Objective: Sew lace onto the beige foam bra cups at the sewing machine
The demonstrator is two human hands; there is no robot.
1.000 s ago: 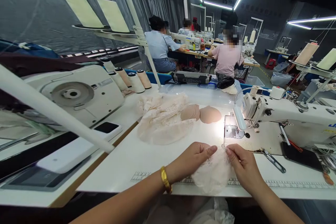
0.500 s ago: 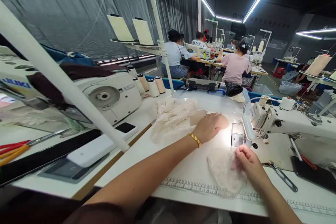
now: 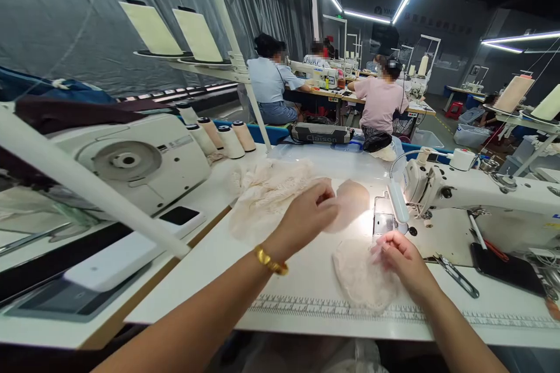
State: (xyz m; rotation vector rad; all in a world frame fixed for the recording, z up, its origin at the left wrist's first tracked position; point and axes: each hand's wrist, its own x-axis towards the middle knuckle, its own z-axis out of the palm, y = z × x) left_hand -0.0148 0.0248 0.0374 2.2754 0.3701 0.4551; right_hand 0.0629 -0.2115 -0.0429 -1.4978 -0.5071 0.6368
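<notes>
My left hand (image 3: 308, 210), a gold bracelet at its wrist, is closed in a pinch at the left edge of a thin beige fabric piece (image 3: 353, 201). That piece reaches toward the lit needle plate of the sewing machine (image 3: 431, 186). Between the fingertips of my right hand (image 3: 405, 262) is the upper right edge of a sheer, pale, rounded fabric piece (image 3: 361, 280), spread over the table's front part. Left of my left hand lies a crumpled heap of cream lace fabric (image 3: 266, 186).
A ruler strip (image 3: 306, 306) runs along the table's front edge. Thread snips (image 3: 457, 275) and a black phone-like slab (image 3: 507, 268) lie at right. Thread cones (image 3: 230, 143) and a white stand pole (image 3: 100, 186) are at left. Co-workers (image 3: 380, 96) sit beyond.
My left hand has drawn back toward me and left, from lying over the beige pieces to a pinch on one. My right hand still holds the sheer piece. The camera view has shifted right.
</notes>
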